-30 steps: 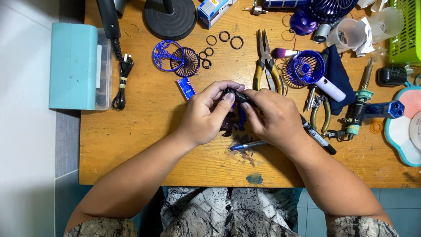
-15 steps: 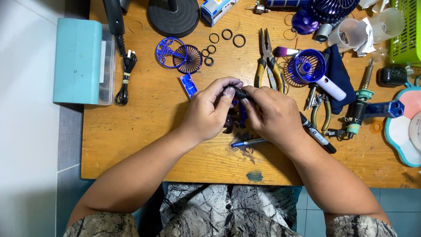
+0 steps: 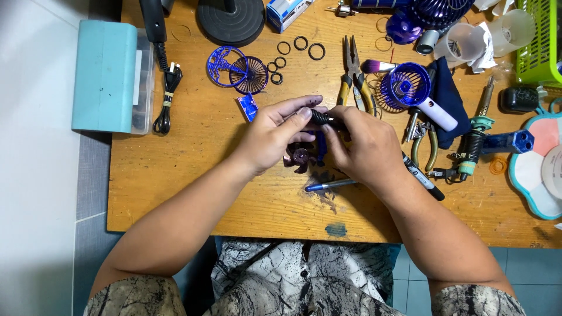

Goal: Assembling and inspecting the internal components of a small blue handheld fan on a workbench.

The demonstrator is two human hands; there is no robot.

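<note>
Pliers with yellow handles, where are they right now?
Head view: the yellow-handled pliers lie on the wooden table, just above the right hand, between the black rubber rings and the blue fan housing.

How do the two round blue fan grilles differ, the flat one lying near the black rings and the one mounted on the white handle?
The flat grille lies loose on the table, detached, partly overlapped by a spoked disc. The mounted grille is a deeper cup shape, fixed to the white handle. Both are round and blue.
</note>
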